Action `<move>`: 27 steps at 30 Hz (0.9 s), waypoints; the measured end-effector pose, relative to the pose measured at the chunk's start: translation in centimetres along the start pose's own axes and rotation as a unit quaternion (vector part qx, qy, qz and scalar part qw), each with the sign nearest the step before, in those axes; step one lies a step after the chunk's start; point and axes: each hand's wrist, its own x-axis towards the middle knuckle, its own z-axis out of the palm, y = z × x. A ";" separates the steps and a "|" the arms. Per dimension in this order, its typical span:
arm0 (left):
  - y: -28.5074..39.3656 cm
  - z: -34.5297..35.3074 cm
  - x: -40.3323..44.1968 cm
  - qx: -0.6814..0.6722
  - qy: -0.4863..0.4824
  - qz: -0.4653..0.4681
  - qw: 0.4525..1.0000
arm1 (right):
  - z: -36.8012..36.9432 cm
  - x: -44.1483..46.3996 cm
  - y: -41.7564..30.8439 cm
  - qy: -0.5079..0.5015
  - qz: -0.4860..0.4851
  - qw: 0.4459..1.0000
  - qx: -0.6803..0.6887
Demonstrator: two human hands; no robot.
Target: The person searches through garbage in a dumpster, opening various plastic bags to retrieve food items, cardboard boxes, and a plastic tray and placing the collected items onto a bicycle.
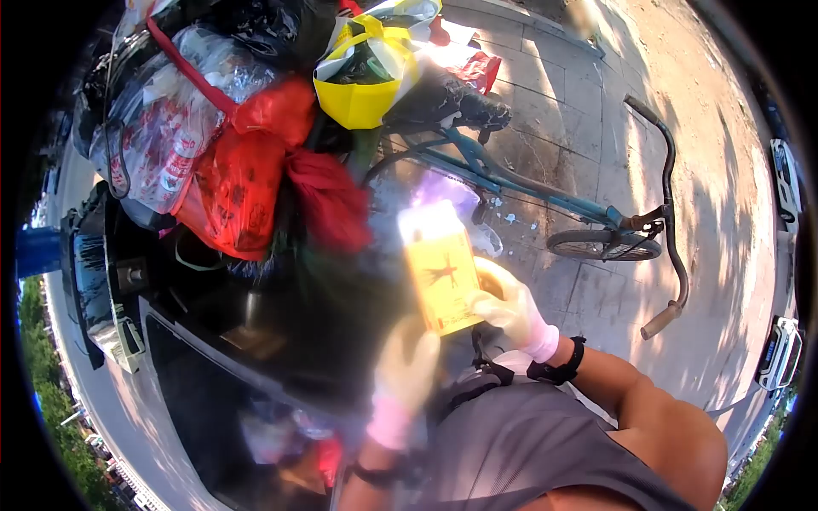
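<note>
A flat yellow box [442,277] with a dark figure printed on its face is held up in front of me, its upper end washed out by glare. My right hand [509,305], in a pale glove with a pink cuff, is closed on the box's right edge. At the lower left corner of the box is my left hand [404,368], gloved the same way. Its fingers are smeared by motion, so I cannot tell whether they grip the box.
Red bags [243,183] and a clear bag of bottles [175,128] are piled at upper left. A yellow-and-white bag [362,81] stands beside them. A bicycle [545,194] is on the paving at right. A dark open bin [196,375] lies at lower left.
</note>
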 end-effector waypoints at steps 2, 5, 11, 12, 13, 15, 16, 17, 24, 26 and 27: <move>-0.4 0.0 -0.6 -0.039 -0.013 0.037 0.998 | -2.6 2.0 -3.9 0.144 -0.148 0.976 -0.076; 2.8 -1.6 -2.1 -0.089 0.021 0.001 0.996 | -4.5 7.4 -13.9 0.254 -0.271 0.926 -0.066; 0.4 -5.4 -6.8 -0.146 0.157 0.065 0.974 | -19.0 34.6 -23.7 0.283 -0.189 0.936 -0.093; 0.4 -6.0 -7.8 -0.153 0.179 0.068 0.969 | -20.3 36.8 -24.3 0.324 -0.165 0.915 -0.173; 0.3 -6.7 -9.0 -0.160 0.202 0.067 0.964 | -20.7 37.6 -23.9 0.337 -0.147 0.902 -0.227; -1.1 -8.2 -11.0 -0.140 0.235 0.066 0.960 | -19.8 35.6 -20.5 0.295 -0.183 0.896 -0.277; -1.8 -9.0 -12.2 -0.177 0.246 0.066 0.951 | -19.0 34.0 -18.6 0.260 -0.222 0.897 -0.281; -2.3 -9.7 -13.5 -0.212 0.264 0.063 0.939 | -18.1 32.2 -16.4 0.226 -0.256 0.897 -0.281; -9.0 -19.2 -23.4 -0.160 0.431 -0.041 0.887 | 3.5 15.7 -2.7 0.075 -0.385 0.842 -0.371; -12.7 -23.7 -26.1 -0.161 0.454 -0.080 0.873 | 10.5 11.1 -0.2 -0.057 -0.387 0.828 -0.402; -15.8 -26.0 -27.6 -0.156 0.453 -0.075 0.875 | 14.2 8.5 1.3 -0.137 -0.382 0.826 -0.392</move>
